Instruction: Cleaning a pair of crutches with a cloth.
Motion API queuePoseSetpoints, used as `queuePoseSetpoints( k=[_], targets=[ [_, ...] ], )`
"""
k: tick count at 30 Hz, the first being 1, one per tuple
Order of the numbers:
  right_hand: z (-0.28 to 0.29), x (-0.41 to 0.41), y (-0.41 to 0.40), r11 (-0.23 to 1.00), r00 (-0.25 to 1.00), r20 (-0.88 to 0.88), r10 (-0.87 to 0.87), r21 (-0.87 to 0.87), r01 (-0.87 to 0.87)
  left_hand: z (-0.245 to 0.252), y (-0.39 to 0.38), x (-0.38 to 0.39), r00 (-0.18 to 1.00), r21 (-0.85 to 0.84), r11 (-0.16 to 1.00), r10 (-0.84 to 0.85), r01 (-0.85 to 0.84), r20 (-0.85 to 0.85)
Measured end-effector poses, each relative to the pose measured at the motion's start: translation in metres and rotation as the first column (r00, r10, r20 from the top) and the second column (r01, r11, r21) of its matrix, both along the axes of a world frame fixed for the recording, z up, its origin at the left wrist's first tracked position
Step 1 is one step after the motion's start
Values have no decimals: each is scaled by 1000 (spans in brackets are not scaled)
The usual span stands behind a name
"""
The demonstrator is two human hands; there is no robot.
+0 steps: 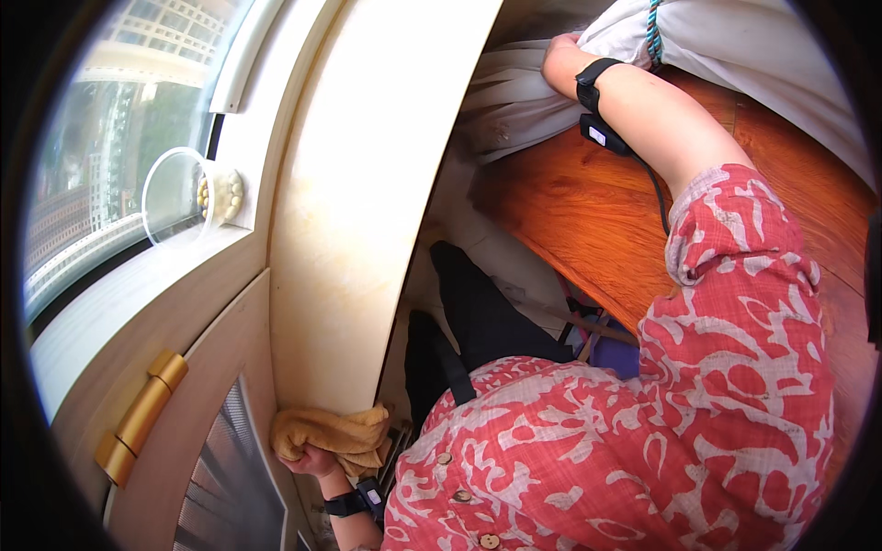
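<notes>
My left hand (310, 460) is closed around a bunched yellow-brown cloth (344, 434), low at the left. The cloth rests against the lower end of a pale cream panel (344, 206). At the upper right my right hand (561, 60) grips the folds of a white curtain (606, 31), its fingers mostly hidden by the fabric. A twisted blue and brown cord (654, 34) gathers that curtain beside the hand. Each wrist wears a black strap with a small device.
A clear plastic cup (180, 200) with pale pebble-like pieces lies on its side on the window sill (138, 282). Below it are a gold hinge (141, 418) and a mesh-panelled frame (231, 475). A glossy reddish wooden surface (586, 206) spans the right, over a purple object (615, 352).
</notes>
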State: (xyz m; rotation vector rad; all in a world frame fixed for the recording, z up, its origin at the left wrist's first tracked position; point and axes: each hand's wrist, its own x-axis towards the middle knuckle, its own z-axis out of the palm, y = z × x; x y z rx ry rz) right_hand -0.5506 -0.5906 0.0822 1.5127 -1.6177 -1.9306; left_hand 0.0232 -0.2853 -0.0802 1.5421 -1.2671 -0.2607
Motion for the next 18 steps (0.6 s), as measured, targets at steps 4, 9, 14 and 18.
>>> queuePoseSetpoints(
  k=[4, 9, 14, 18],
  targets=[
    [-12, 3, -4, 999, 999, 17, 31, 27, -31, -7, 0, -4, 1000, 15, 1000, 9, -9, 27],
    [-12, 11, -10, 995, 973, 227, 48, 70, -66, -9, 3, -11, 997, 31, 1000, -2, -1, 76],
    [-4, 13, 1, 993, 981, 189, -37, 116, 15, -4, 14, -16, 993, 33, 999, 19, -23, 119],
    [26, -7, -1, 886, 865, 497, 71, -430, 175, -9, 19, -8, 993, 53, 999, -1, -5, 117]
  ],
)
